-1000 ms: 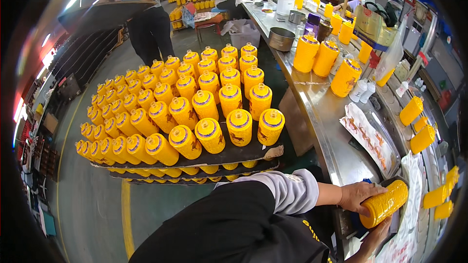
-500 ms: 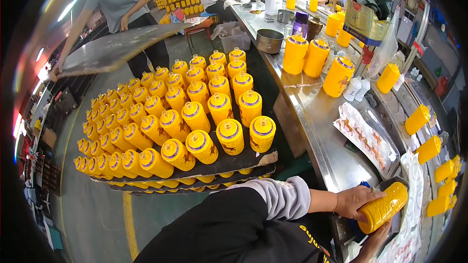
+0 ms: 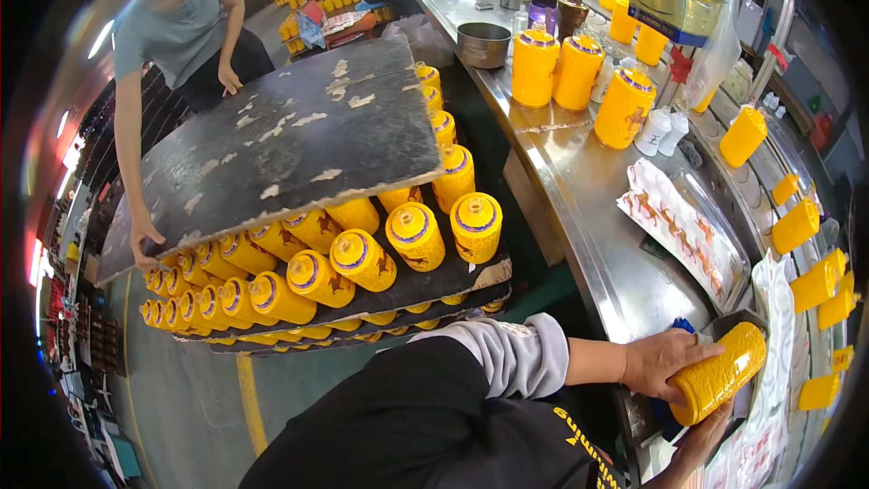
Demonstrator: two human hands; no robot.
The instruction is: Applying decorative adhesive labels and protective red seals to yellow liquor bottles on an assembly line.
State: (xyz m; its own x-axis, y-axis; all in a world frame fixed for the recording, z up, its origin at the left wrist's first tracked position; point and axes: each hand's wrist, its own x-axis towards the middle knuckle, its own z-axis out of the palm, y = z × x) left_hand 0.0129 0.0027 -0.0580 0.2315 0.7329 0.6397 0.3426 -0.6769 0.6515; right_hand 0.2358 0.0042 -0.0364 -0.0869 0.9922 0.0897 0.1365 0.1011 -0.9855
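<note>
My left hand (image 3: 665,362) lies over the near end of a yellow embossed bottle (image 3: 721,374), its fingers wrapped on the side. My right hand (image 3: 695,442) grips the same bottle from below, partly hidden by it and cut off by the lower edge. The bottle is tilted above a dark tray-like holder (image 3: 759,344) at the bench's near edge. Beside my left hand is a bit of blue cloth (image 3: 681,326). A white decal sheet with reddish-brown horse figures (image 3: 674,228) rests on the steel bench (image 3: 579,244) farther up.
At left a person in a light-blue shirt (image 3: 195,18) holds a large dark board (image 3: 299,127) over rows of yellow bottles (image 3: 362,263) on stacked boards. More bottles (image 3: 536,68), a metal pot (image 3: 483,43) and small white bottles (image 3: 654,131) stand on the bench. A conveyor with yellow bottles (image 3: 797,228) runs at right.
The person at left has swung the dark board over the bottles, covering many of them. My hands still hold the bottle, shifted slightly. Bottles on the conveyor have moved along, and my view has shifted a little.
</note>
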